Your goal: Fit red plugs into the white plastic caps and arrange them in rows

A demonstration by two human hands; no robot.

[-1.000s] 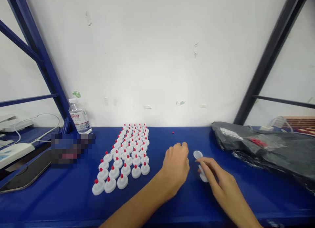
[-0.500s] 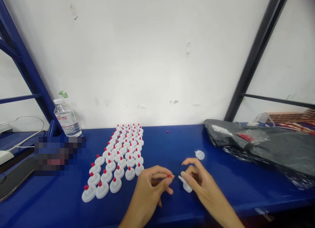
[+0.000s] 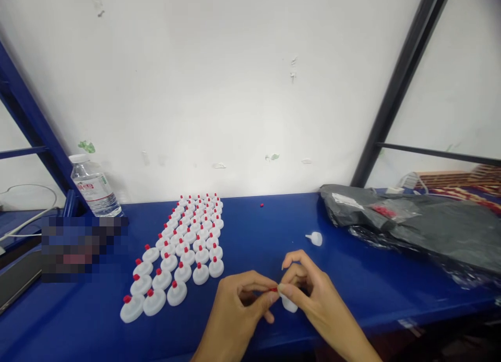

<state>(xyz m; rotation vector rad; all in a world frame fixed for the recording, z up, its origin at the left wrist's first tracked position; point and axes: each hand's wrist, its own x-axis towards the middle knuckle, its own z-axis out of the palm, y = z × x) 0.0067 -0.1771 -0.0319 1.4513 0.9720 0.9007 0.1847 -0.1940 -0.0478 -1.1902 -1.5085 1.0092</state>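
Between the thumb and fingers of my left hand (image 3: 245, 307) is a small red tip cap (image 3: 273, 289). My right hand (image 3: 313, 291) pinches a white nozzle cap (image 3: 289, 304), its spout toward the left. The red tip cap meets the end of that spout, where fingertips partly cover both. A loose white nozzle cap (image 3: 316, 239) lies on its side beyond my right hand, its bare spout pointing left. One single red tip cap (image 3: 262, 205) rests near the wall. To the left, several rows of white nozzle caps with red tips (image 3: 176, 293) stand upright.
All this is on a blue table (image 3: 258, 237) against a white wall. A water bottle (image 3: 96, 187) stands at the back left, near a dark phone-like slab (image 3: 19, 278). On the right lies a black plastic bag (image 3: 422, 226) with a clear packet of red pieces (image 3: 385, 211) on it.
My hands have come together, bringing the red tip cap against the white nozzle's spout. The loose nozzle cap has rolled so its spout now points left. The view has shifted slightly.
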